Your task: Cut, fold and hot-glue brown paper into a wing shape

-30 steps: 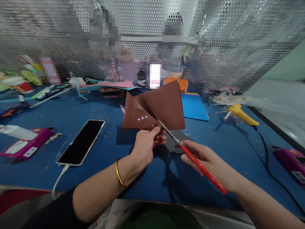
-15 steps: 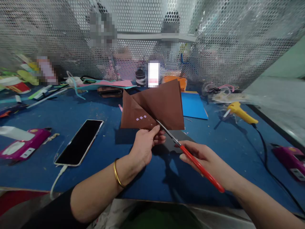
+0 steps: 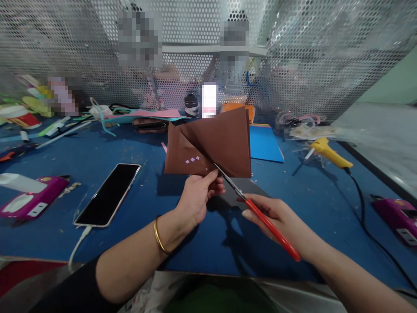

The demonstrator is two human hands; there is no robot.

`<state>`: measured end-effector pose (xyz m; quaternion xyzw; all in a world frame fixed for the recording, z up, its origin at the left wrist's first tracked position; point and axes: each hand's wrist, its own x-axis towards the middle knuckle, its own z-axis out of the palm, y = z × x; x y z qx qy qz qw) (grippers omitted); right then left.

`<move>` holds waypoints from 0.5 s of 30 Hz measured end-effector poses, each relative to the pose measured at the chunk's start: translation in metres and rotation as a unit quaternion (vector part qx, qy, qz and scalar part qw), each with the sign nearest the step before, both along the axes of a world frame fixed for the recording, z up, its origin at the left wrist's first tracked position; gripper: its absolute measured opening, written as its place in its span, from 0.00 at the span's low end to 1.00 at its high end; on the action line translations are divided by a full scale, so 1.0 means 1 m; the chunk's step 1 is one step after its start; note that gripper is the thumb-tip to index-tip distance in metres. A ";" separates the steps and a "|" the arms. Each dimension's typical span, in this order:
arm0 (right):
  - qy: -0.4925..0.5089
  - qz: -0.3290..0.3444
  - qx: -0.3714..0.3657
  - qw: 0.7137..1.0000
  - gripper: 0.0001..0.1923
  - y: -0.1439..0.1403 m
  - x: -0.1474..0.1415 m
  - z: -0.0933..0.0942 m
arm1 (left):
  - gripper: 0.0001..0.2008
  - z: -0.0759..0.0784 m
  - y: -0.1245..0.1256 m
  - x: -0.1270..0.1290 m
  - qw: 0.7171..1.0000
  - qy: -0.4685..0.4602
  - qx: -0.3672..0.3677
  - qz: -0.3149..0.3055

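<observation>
I see the left hand (image 3: 197, 198) pinching the bottom edge of the brown paper (image 3: 211, 145), thumb on the near face and the other fingers curled behind it, holding the folded sheet upright above the blue table (image 3: 130, 217). The right hand (image 3: 276, 215) grips the red-handled scissors (image 3: 257, 208), fingers closed round the handles; the metal blades run up and to the left and meet the paper's lower edge just beside the left thumb. I cannot tell how far the blades are parted. A few small pale squares sit on the paper's left half. A gold bangle (image 3: 159, 237) rings the left wrist.

Taking the paper as my landmark: a phone (image 3: 109, 193) lies flat to its left, with a white cable at its near end. Further left is a pink box (image 3: 31, 200). Just behind the paper to the right lies a blue sheet (image 3: 265, 143), and further right a yellow glue gun (image 3: 329, 152) with a black cord. Behind the paper stands a perforated metal screen (image 3: 309, 56).
</observation>
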<state>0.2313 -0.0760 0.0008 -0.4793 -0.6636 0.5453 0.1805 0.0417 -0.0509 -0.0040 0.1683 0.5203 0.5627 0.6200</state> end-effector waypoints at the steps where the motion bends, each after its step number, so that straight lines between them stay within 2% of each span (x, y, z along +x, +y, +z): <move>1: 0.002 -0.001 -0.003 1.000 0.20 0.000 0.000 0.000 | 0.09 0.000 0.000 0.000 1.000 -0.001 0.001 -0.001; 10: 0.008 -0.003 -0.005 1.000 0.23 0.004 0.004 -0.005 | 0.09 0.001 0.002 -0.003 1.000 -0.014 0.003 -0.006; 15: 0.003 -0.008 -0.016 1.000 0.27 0.006 0.012 -0.002 | 0.09 -0.001 0.001 -0.005 0.999 -0.005 0.035 -0.007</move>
